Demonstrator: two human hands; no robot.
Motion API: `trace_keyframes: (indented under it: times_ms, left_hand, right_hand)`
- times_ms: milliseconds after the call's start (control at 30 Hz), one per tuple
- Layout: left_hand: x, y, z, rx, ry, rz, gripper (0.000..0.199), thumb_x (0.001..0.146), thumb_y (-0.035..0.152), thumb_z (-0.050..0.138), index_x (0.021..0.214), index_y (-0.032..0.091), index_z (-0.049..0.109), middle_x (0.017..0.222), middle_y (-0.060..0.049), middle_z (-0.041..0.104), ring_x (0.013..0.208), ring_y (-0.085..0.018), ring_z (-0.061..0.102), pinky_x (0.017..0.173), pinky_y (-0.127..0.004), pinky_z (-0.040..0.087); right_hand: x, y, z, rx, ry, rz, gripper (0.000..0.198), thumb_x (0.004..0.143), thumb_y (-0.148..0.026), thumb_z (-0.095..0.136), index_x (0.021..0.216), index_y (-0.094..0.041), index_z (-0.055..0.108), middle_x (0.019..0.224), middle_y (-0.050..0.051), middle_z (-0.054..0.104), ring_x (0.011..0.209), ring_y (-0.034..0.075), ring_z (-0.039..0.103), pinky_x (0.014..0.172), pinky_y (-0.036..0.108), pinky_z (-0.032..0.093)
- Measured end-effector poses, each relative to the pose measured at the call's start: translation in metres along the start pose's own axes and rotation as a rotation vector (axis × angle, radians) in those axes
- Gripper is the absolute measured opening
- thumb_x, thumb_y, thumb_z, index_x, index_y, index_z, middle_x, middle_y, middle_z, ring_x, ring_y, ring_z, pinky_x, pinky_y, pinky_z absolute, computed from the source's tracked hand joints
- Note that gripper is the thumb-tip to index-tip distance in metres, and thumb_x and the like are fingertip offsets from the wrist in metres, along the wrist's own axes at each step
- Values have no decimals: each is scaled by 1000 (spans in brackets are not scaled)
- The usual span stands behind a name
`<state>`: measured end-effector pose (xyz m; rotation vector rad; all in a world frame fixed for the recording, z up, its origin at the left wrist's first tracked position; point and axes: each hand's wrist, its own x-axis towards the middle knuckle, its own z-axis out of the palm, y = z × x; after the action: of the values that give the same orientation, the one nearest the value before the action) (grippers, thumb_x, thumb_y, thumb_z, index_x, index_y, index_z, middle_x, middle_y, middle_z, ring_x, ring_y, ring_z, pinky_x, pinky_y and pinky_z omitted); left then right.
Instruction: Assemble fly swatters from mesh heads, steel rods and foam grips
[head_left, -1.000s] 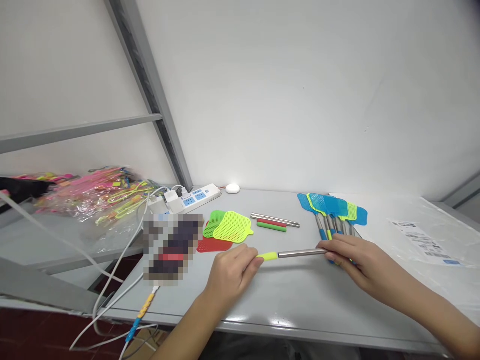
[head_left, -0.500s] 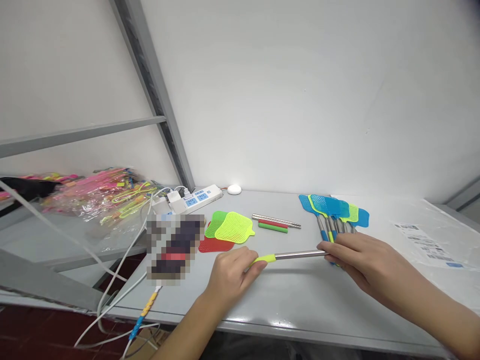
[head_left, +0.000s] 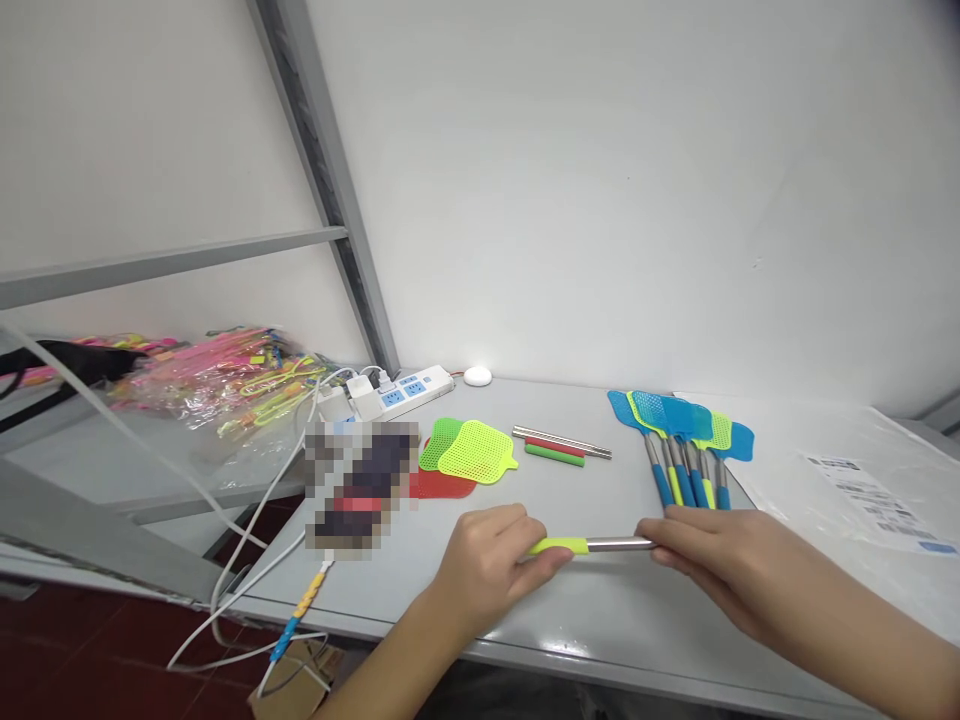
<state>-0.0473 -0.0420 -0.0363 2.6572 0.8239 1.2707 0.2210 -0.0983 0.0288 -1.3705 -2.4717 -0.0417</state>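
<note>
Two grips, both closed; left hand has a lime-yellow tubular sleeve, right hand has the slim silver metal tube, over the flat grey surface; less bare tube shows than a second ago, so the sleeve's probably further on.

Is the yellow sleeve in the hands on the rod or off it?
On, it seems: the rod meets the sleeve, no gap showing. How deep it sits, I cannot tell.
</note>
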Motion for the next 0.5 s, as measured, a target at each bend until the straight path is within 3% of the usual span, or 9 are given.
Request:
trace_keyframes:
  times_ms: [133,267,400,500]
  left_hand:
    - [-1,6,3,-102,-8,-102,23,90,35,59,76,17,61,59,2,50,53,-10,43,52,-25,32]
    - [3,5,-7,-317,50,-399,21,92,35,56,82,18,64,70,0,63,63,-12,56,60,-24,41]
    - [14,-5,-26,-779,98,-618,39,97,47,40,105,19,66,105,-8,70,96,-21,65,86,-34,48]
    - [23,-16,-39,-1169,170,-755,57,97,56,23,102,16,64,106,-11,72,100,-26,66,96,-44,44]
  right_hand:
    - [16,-17,12,-76,-140,-74,26,101,-26,34,102,-26,60,72,1,62,57,17,57,50,31,30]
    - [31,-25,24,38,-209,6,24,101,-27,34,103,-26,58,80,1,66,63,17,62,54,29,34]
    - [40,-28,30,118,-234,90,24,101,-30,34,97,-26,57,84,1,67,69,18,65,57,28,36]
    - [46,-33,31,121,-241,102,25,101,-31,34,92,-25,56,82,0,67,68,18,64,57,28,35]
